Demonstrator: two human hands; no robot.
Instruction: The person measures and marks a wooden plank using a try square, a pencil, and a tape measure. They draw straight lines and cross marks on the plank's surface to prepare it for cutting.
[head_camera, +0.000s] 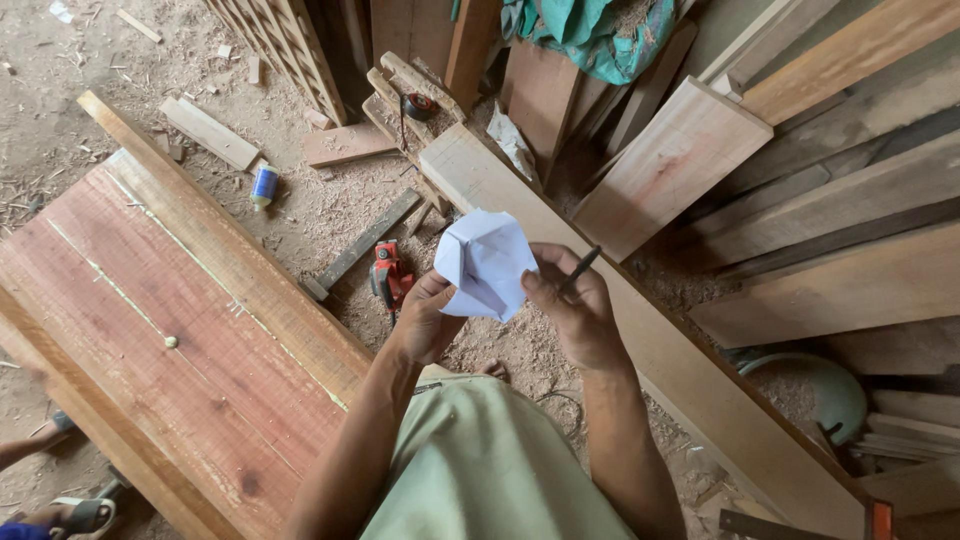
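Both my hands hold a crumpled, folded sheet of white paper (485, 262) in front of my chest. My left hand (425, 318) grips its lower left edge with the thumb on top. My right hand (570, 305) pinches the right edge and also carries a dark pencil (580, 268) between its fingers, tip pointing up and to the right. Below the paper, on the sawdust floor, lies a red power tool (388, 275).
A wide reddish glued panel (170, 330) lies at the left, a long pale plank (640, 330) runs diagonally under my hands, and stacked boards (820, 200) fill the right. A blue-wrapped roll (263, 185), a green cloth (590, 35) and another person's sandalled foot (80, 515) are nearby.
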